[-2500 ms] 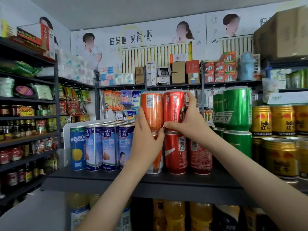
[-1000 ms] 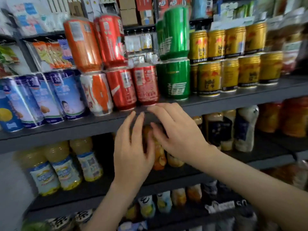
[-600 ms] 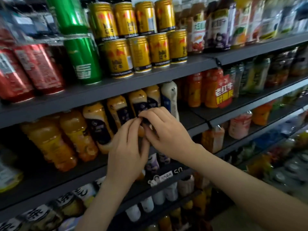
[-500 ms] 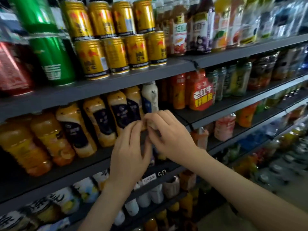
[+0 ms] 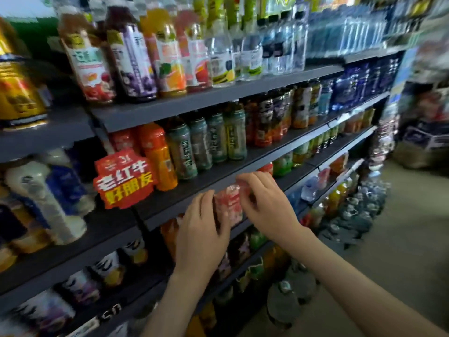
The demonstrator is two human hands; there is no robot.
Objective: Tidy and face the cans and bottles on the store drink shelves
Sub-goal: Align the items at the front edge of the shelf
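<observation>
Pink and pale red, with a clear look and a label too blurred to read, the pink bottle (image 5: 229, 206) sits between my two hands at the front of the tier below the green-labelled bottles (image 5: 206, 142). I cannot tell whether its base rests on the shelf, since my hands cover it. On the far left of the dark grey shelves (image 5: 218, 100) stand gold cans (image 5: 17, 98), and under them white and blue bottles (image 5: 43, 200) lean in their bay. Next comes a red promo tag (image 5: 124, 178) with white and yellow lettering, hung from the shelf edge just beside an orange bottle (image 5: 158, 156). Above that, the top tier holds juice bottles (image 5: 136, 64) with fruit on their labels. My left hand (image 5: 201, 229) has its fingers fairly straight, laid flat against the left side of the pink bottle. My right hand (image 5: 264, 205) curls over the bottle's top and right side, fingers bent round it. Further right, clear water bottles (image 5: 267, 45) fill the top tier, dark bottles with orange labels (image 5: 267, 117) fill the one below, and blue packs (image 5: 359, 81) run to the end of the aisle. Large water bottles (image 5: 359, 210) stand on the floor near the bottom shelf.
</observation>
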